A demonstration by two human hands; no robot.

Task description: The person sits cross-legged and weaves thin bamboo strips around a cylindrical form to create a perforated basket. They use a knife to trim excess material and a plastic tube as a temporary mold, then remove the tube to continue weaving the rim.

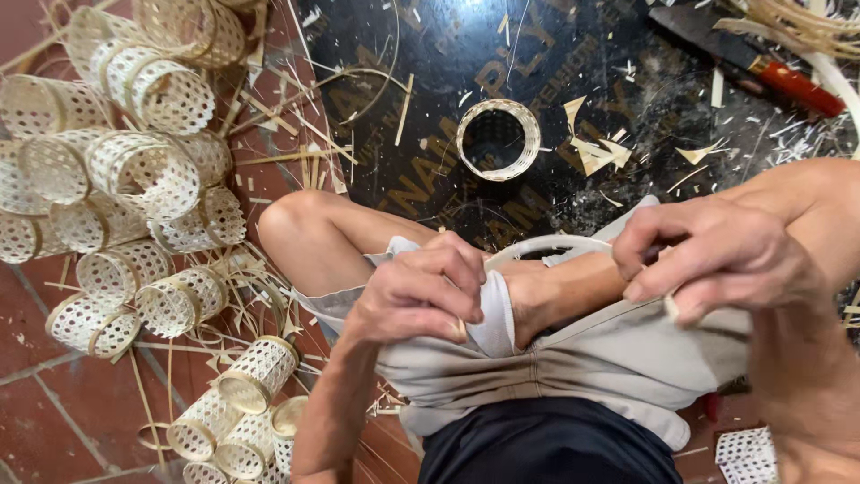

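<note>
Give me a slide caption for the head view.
Both hands, left hand and right hand, bend a pale thin bamboo strip over the lap, beside piled woven bamboo cylinders.

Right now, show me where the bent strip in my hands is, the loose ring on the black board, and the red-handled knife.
bent strip [546,242], head view, on the pale arc between the hands.
loose ring [530,134], head view, on its right woven wall.
red-handled knife [799,87], head view, on the red handle.
</note>
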